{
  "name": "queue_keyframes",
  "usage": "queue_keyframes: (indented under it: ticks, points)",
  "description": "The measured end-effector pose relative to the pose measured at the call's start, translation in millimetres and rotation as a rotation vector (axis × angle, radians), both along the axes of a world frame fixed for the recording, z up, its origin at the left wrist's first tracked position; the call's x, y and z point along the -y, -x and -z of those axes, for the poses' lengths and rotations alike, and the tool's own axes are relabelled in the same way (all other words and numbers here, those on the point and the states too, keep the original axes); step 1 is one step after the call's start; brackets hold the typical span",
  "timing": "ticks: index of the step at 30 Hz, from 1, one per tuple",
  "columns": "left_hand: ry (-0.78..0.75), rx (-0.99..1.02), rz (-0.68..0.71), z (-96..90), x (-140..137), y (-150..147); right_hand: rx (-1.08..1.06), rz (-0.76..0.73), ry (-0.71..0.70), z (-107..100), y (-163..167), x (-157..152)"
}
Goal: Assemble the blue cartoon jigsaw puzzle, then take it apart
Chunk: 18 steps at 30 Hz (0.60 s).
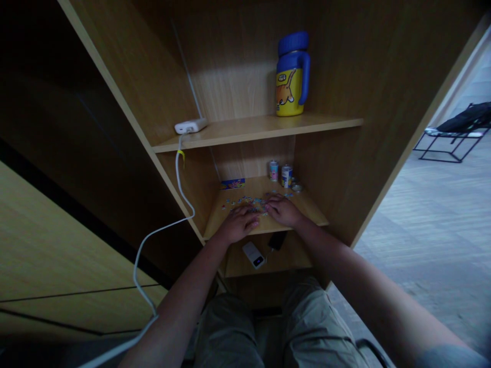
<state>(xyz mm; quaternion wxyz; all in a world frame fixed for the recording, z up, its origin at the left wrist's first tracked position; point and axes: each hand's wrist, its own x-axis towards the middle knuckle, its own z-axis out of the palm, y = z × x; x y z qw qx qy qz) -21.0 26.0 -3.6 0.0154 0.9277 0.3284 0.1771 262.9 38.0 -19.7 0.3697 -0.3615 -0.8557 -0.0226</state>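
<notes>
On the lower shelf (pixel 307 212) of a wooden cabinet lie several small, mostly bluish pieces that look like jigsaw puzzle pieces (pixel 245 199). My left hand (pixel 237 225) rests palm down at the near side of the pieces, fingers apart and pointing right. Opposite it, my right hand (pixel 283 209) reaches in from the right, its fingers bent loosely over the pieces. I see nothing gripped in either hand; the fingers cover part of the pile. Behind the pieces, a colourful printed card (pixel 232 184) leans at the back left.
Two small printed cans (pixel 273 171) (pixel 286 176) stand at the back right near a round metal lid (pixel 296 188). Above are a blue-yellow mug (pixel 290 76) and a white device (pixel 191 126) with a hanging white cable (pixel 140 255). Below lie a white power bank (pixel 253 255) and a dark phone-like object (pixel 277 239).
</notes>
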Motion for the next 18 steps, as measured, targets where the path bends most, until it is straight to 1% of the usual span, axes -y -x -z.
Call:
queue_keyframes:
  ticks: [3, 7, 12, 18]
  points:
    - [0.001, -0.005, 0.005, 1.6, -1.4, 0.7, -0.006, -0.036, -0.007, 4.6, -0.3, -3.5]
    - [0.004, -0.009, -0.002, 2.9, -2.4, 1.4, 0.002, -0.09, 0.021, 5.8, 0.1, -4.9]
    - [0.021, -0.013, -0.024, -0.2, 0.4, 1.0, 0.042, -0.035, 0.034, 4.8, 0.6, -2.8]
    - [0.007, 0.015, 0.003, -1.2, 1.5, 0.8, 0.056, -0.011, 0.04, 6.7, 2.5, -2.9]
